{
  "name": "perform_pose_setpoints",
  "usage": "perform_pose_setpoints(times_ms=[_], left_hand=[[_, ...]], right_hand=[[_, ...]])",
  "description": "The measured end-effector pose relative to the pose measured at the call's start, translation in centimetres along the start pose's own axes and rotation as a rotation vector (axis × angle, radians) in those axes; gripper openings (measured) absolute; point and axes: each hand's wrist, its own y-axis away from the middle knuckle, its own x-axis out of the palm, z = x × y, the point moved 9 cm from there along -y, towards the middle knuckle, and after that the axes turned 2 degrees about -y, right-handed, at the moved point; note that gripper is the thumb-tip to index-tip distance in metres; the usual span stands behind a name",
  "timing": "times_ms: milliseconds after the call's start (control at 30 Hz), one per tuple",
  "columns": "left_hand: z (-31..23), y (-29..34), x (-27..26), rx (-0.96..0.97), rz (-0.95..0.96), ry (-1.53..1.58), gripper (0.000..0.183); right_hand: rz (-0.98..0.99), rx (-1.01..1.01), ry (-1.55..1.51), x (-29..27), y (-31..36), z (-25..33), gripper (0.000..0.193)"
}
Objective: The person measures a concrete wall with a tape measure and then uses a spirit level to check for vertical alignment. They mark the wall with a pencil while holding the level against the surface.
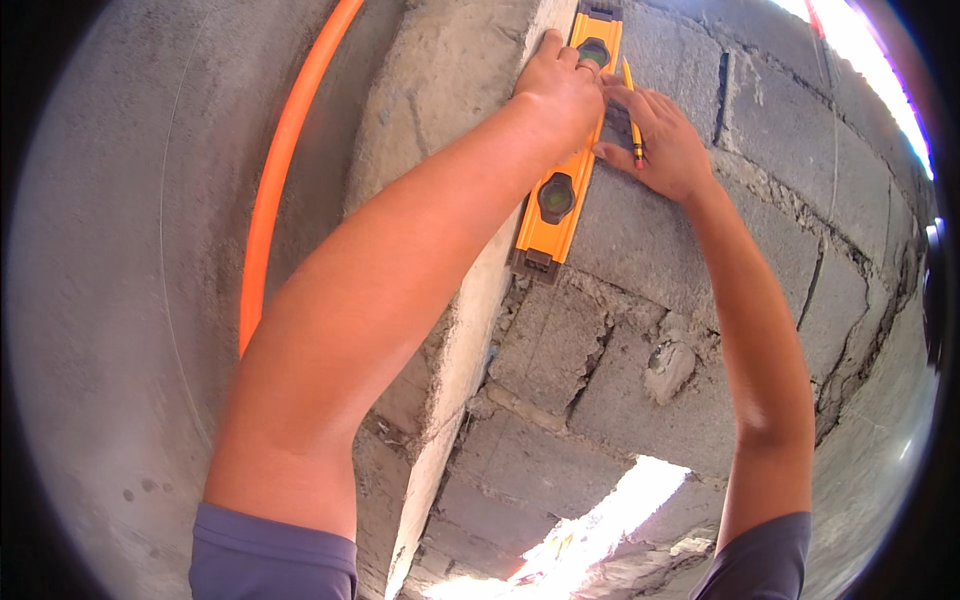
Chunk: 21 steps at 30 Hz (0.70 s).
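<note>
A yellow spirit level (548, 233) with dark end caps and dark-framed vials stands tilted along the edge of a concrete column (450, 75), against the block wall. My left hand (562, 85) is closed around its upper part, fingers wrapped over the column side. Just right of it, my right hand (662, 140) holds a yellow pencil (635, 125), its point up and its eraser end down. The right thumb and fingertips lie close to the level's right edge; whether they press on it I cannot tell.
An orange conduit (275, 190) curves down the grey wall at the left. Rough concrete blocks (640, 240) with open mortar joints fill the right side, and a round plugged spot (668, 370) sits low on them. Bright sunlight (605, 520) falls near the bottom.
</note>
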Motion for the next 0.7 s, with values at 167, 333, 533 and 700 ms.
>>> perform_pose_setpoints(times_ms=[167, 333, 533, 700], left_hand=[[0.2, -0.1, -0.1, -0.012, -0.052, -0.005, 0.108], [0.2, -0.2, -0.1, -0.036, -0.083, -0.042, 0.105], [0.0, 0.1, -0.1, -0.024, -0.093, -0.034, 0.103], [0.1, 0.2, -0.1, -0.008, -0.114, -0.006, 0.102]], right_hand=[[-0.07, 0.061, -0.067, -0.7, 0.3, -0.3, 0.065], [-0.421, 0.393, -0.353, -4.5, 2.1, -4.6, 0.045], [-0.363, 0.413, -0.118, -5.3, 0.5, -6.6, 0.03], [-0.231, 0.458, -0.005, -4.9, -2.2, -7.3, 0.032]])
